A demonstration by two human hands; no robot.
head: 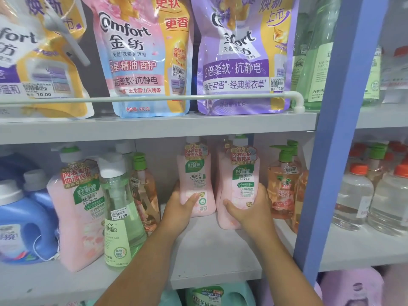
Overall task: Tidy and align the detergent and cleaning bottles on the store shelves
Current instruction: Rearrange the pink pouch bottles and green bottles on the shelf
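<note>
We grip 2 pink bottles on the grey shelf [209,250]: left hand [180,208] wraps the rear pink bottle [195,180], right hand [249,208] holds the nearer pink bottle [240,184] beside it.

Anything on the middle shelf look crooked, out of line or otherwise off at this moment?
Yes. The pink bottle gripped by the right hand leans left, not upright. The pink bottle held by the left hand sits well back from the front row, where another pink bottle stands far left. No spills or damage visible.
</note>
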